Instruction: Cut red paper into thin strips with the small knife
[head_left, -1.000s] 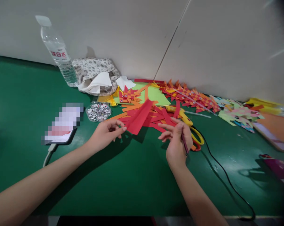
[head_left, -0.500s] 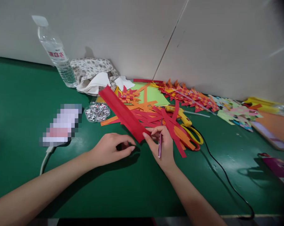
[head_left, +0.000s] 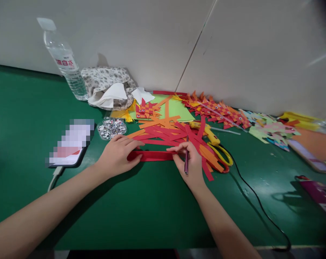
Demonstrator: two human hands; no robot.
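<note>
A folded red paper strip (head_left: 159,156) stretches level between my two hands, just above the green table. My left hand (head_left: 119,154) is closed on its left end, thumb below and fingers above. At the other end, my right hand (head_left: 191,163) pinches the strip between thumb and fingers. A slim purple pen (head_left: 186,162) is also tucked in the right hand, pointing up and away. Right behind the strip lies a heap of loose red and orange paper strips (head_left: 165,133). Woven paper fish (head_left: 146,109) with stick-on eyes rest beyond it.
A yellow glue gun (head_left: 206,131) with a black cord (head_left: 256,196) lies right of the heap. To the left are a phone (head_left: 72,144) on a cable, a box of googly eyes (head_left: 112,128) and a water bottle (head_left: 65,61). More woven fish (head_left: 219,111) line the wall.
The red strip has swung down from a slant to level. My left hand, empty before, has moved up and taken its left end. The right hand still holds the other end and the pen.
</note>
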